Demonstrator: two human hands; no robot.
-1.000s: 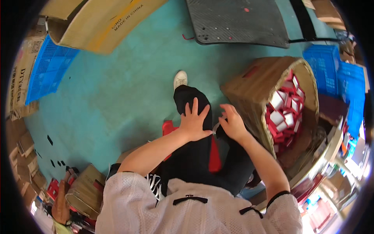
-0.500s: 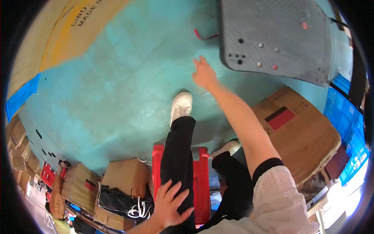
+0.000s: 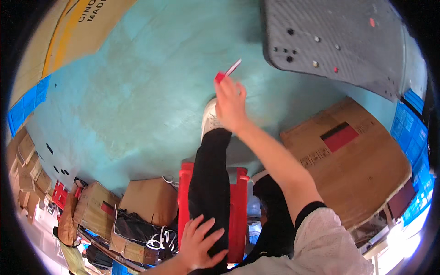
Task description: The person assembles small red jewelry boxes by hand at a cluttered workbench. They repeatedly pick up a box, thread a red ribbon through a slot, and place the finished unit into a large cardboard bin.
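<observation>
My right hand (image 3: 231,101) is closed on a thin red and white strip (image 3: 233,68), a little blurred, and holds it up above my white shoe (image 3: 209,120). The strip bends, with a red patch by my fingertips and a pale end pointing away. What it is made of I cannot make out. My left hand (image 3: 200,243) lies with spread fingers on my black trouser leg (image 3: 210,178) and holds nothing.
A dark grey board (image 3: 330,32) with small holes and knobs stands at the far right. Beneath it is a large cardboard box (image 3: 357,169). A red plastic stool (image 3: 238,206) is under me. More cartons (image 3: 149,197) and a black bag (image 3: 133,227) with white cord line the near left.
The red strip that lay on the floor beside the grey board is now in my right hand. That hand has drawn back left and nearer. My left hand stays on my leg.
</observation>
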